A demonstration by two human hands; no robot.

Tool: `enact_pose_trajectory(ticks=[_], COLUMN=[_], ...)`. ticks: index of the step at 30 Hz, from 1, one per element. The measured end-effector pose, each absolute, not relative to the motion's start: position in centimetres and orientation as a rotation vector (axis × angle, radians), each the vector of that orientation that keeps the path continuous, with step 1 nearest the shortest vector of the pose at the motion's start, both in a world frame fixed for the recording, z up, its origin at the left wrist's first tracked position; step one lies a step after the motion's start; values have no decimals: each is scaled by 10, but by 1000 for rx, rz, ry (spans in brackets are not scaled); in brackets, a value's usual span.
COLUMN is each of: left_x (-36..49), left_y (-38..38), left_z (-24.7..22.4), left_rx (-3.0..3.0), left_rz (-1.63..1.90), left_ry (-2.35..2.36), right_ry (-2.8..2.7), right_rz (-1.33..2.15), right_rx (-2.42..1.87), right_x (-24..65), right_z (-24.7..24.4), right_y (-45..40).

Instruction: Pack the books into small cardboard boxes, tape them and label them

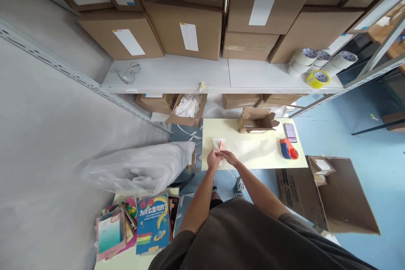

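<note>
Over the left part of the pale yellow table (253, 158), my left hand (214, 159) and my right hand (229, 157) meet with fingertips nearly touching. Between them is a small pinkish-orange item (222, 145), with a white, thin sheet or bag (217, 142) just beside it. The fingers of both hands are closed on the small item. An open cardboard box (257, 120) stands at the table's back edge. A red and blue tape dispenser (287, 149) and a phone (290, 132) lie at the right end.
Shelving (177, 69) with cardboard boxes (190, 29) and tape rolls (318, 78) rises behind the table. Wrapped white plastic (142, 166) and a pile of books (153, 223) are at the left. A large open carton (348, 194) stands on the floor at the right.
</note>
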State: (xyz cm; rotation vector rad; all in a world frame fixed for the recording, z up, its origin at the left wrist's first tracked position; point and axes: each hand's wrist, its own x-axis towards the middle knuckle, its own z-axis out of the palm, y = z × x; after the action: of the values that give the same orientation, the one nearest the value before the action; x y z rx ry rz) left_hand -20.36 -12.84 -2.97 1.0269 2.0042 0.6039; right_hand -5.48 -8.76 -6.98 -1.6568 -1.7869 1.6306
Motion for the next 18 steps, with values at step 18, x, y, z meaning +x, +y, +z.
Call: enact_pose_trajectory(ticks=[18], left_x=[-97], left_y=[-130], left_z=[-63], left_rx=[1345], left_rz=[467], left_ry=[1636], right_ry=[-1784], right_rz=[1478], right_rx=[-1924], right_x=[31], right_z=[-53], right_y=[-92])
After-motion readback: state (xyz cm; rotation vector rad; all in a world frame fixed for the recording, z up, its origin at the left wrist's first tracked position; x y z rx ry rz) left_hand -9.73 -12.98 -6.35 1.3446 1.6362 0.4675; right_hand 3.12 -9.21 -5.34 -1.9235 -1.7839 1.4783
